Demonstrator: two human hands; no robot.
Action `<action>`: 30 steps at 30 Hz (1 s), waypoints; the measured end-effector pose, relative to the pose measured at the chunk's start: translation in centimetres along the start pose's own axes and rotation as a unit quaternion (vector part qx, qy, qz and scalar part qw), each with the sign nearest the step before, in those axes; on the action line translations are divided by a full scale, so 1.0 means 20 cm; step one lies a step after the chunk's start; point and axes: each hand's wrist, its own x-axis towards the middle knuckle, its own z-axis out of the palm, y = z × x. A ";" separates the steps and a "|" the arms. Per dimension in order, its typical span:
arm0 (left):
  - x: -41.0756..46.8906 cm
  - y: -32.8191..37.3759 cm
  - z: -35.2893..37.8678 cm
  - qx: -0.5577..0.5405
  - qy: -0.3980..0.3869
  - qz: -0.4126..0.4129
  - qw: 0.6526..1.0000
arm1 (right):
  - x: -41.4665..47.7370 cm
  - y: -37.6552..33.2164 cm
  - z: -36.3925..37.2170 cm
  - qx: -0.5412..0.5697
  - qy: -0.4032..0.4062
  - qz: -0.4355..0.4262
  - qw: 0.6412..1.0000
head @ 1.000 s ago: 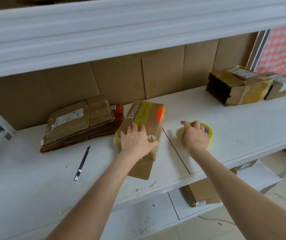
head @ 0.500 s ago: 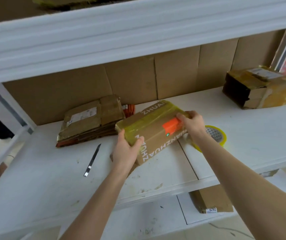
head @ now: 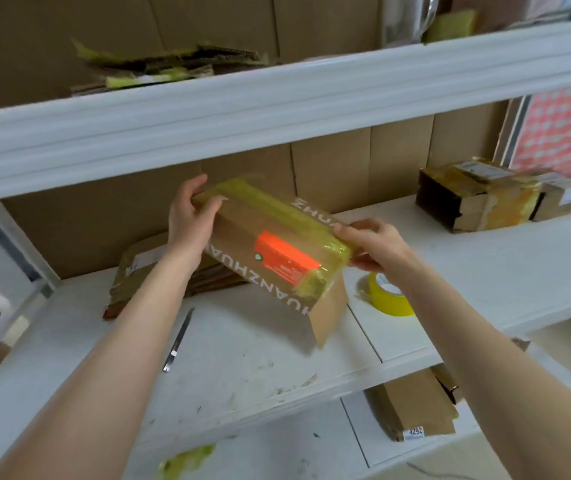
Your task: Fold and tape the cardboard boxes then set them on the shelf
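2 hands carry 1 taped cardboard box (head: 242,233) in the air, up and to the left of the yellow tape roll (head: 389,299), which lies on the white middle shelf (head: 259,368). The left hand (head: 190,216) curls round the box's raised left end. The right hand (head: 377,244), just above the tape roll, pinches the right end between thumb and fingers.

Judging by this easy hold at 2 ends, the box is likely light, probably empty. Its corrugated walls should be stiff at the edges yet give mid-panel. The glossy tape looks slick, so the ends and bare cardboard corners seem the safer places to grip.

It is a long brown carton with white capital letters along 2 edges and an orange label on the near face. Yellowish tape runs along the top and over the right end. What looks like 1 untaped flap hangs at its lower right.
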 end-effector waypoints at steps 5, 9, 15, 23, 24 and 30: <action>0.02 -0.02 0.19 -0.041 -0.016 -0.042 0.998 | -0.07 0.12 -0.01 -0.017 0.150 -0.004 0.989; -0.06 -0.06 0.31 -0.118 -0.013 -0.139 0.983 | -0.13 0.24 -0.03 -0.054 0.226 0.002 0.973; -0.44 -0.12 0.48 -0.212 -0.180 -0.294 0.915 | -0.18 0.31 -0.01 -0.225 0.167 0.026 0.960; -0.56 -0.22 0.40 0.069 -0.183 -0.141 0.971 | -0.17 0.34 0.10 -0.261 0.134 -0.014 0.956; -0.55 -0.23 0.38 0.088 -0.178 -0.126 0.972 | -0.16 0.34 0.13 -0.267 0.129 -0.021 0.955; -0.58 -0.29 0.35 0.267 -0.219 -0.010 0.939 | -0.12 0.40 0.24 -0.292 0.120 -0.013 0.949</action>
